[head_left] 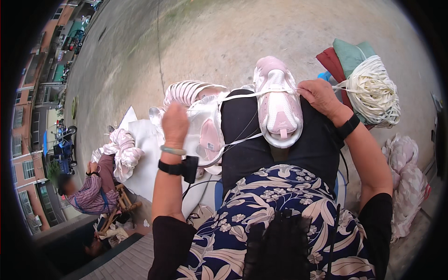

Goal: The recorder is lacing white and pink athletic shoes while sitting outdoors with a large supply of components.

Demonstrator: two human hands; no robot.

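On my lap lies a pink and white sneaker upper [283,112], its toe end away from me. A white shoelace [242,95] crosses over it from side to side. My right hand [319,97] pinches the lace close to the shoe's right edge. My left hand [176,122] is closed and raised to the left, at the lace's other end; its fingertips are hidden behind the fist. Under and beside the left hand lie more pink and white shoe uppers [210,135], some stacked in a row [193,92]. Another loose lace [242,141] runs below the shoe.
A large bundle of cream laces [373,91] rests on green and dark red cloth [357,53] at my right. Tied pink and white bundles lie at left [122,154] and right [403,182]. A seated person [93,193] is at far left, beside a wooden chair [123,205].
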